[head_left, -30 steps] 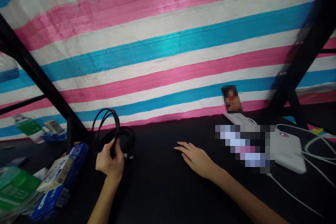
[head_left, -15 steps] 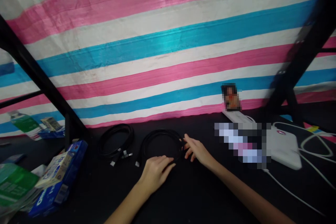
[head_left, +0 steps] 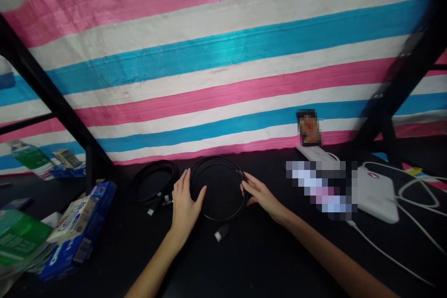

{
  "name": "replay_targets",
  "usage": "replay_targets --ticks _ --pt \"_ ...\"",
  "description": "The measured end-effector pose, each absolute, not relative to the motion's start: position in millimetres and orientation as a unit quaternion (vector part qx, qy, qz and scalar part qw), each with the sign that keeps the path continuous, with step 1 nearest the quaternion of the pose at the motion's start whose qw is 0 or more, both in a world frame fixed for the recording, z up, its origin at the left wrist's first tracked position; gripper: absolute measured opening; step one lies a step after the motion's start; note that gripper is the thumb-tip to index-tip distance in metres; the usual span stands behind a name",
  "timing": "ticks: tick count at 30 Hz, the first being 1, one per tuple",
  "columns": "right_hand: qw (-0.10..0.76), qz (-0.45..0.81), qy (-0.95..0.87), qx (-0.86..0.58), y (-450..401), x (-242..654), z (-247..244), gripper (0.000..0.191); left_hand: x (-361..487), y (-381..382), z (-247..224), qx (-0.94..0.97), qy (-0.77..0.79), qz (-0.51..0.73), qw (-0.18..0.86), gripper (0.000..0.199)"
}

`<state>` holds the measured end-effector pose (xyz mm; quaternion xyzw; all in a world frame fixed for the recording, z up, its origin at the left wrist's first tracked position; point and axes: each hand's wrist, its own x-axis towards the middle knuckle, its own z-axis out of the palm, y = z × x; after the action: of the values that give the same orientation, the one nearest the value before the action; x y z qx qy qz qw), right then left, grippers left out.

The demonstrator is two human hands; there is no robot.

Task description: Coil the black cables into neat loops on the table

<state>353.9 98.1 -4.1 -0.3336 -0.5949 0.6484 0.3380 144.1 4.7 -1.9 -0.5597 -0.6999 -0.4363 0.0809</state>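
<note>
Here, fingers outstretched, the left hand [head_left: 184, 205] flanks a coiled cable [head_left: 228, 162] that the right hand [head_left: 262, 198] grasps.

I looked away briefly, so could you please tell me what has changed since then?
The left hand carried a black cable coil rightward and opened its grip; the right hand, free earlier, now holds the coil's edge. The other coil and blue box stayed put.

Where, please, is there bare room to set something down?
The black table looks bare between left arm and right arm, nearer than the cable plug, and between left arm and blue box. Crowded: left of that box and around the white device.
</note>
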Motion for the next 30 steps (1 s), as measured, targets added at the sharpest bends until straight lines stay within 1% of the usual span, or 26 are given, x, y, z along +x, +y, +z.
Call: replay_targets --ticks 2,4,6,8,11,15,21,25,30 --pt "0.356 0.685 -0.545 -0.327 95 354 1 0.039 141 7 -9 -0.533 -0.712 -0.457 0.001 0.065" --pt "0.376 0.717 -0.493 -0.318 95 355 4 0.032 140 8 -13 -0.508 -0.708 -0.482 -0.085 0.064" --pt "0.388 0.744 -0.45 -0.306 97 357 7 0.03 142 9 -15 -0.499 -0.691 -0.501 -0.148 0.057" --pt "0.38 0.768 -0.421 -0.299 101 360 9 0.03 144 10 -15 -0.507 -0.666 -0.511 -0.196 0.047" --pt "0.359 0.8 -0.378 -0.297 105 363 11 0.032 147 10 -14 -0.507 -0.648 -0.515 -0.241 0.039" --pt "0.371 0.796 -0.363 -0.312 104 363 13 0.029 149 8 -11 -0.481 -0.657 -0.528 -0.242 0.038" --pt "0.381 0.744 -0.416 -0.359 101 361 13 0.024 152 1 -2 -0.436 -0.662 -0.566 -0.227 0.036" --pt "0.369 0.73 -0.442 -0.367 103 363 10 0.021 151 1 2 -0.411 -0.651 -0.604 -0.205 0.036" --pt "0.329 0.713 -0.489 -0.38 107 363 1 0.026 145 1 12 -0.356 -0.613 -0.687 -0.158 0.031"
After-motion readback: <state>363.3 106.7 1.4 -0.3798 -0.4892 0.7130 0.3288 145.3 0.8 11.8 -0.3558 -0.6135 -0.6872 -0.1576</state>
